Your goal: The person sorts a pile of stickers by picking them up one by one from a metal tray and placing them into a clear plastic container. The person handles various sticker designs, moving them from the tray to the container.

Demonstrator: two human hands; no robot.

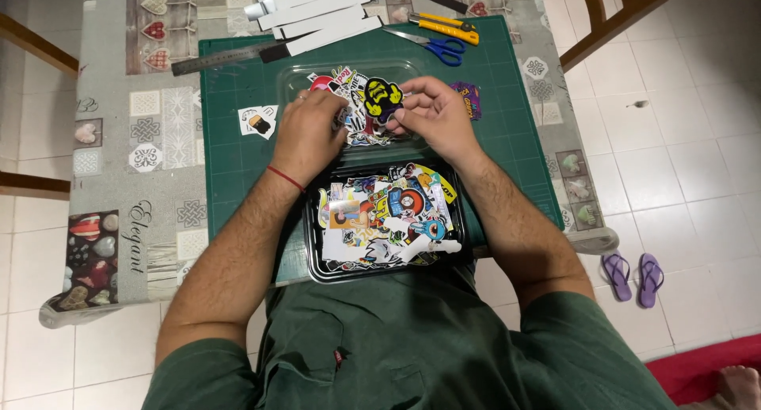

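Black-yellow sticker [381,98] flat, roughly upright

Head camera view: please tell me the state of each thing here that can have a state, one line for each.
Clear plastic tray: holds loose stickers, both hands in it.
Black plastic tray: heaped with colourful stickers.
Blue-handled scissors: closed, lying flat.
Yellow utility knife: lying flat; blade cannot tell.
Left hand: resting on stickers.
Right hand: fingers pinching a black-and-yellow sticker.
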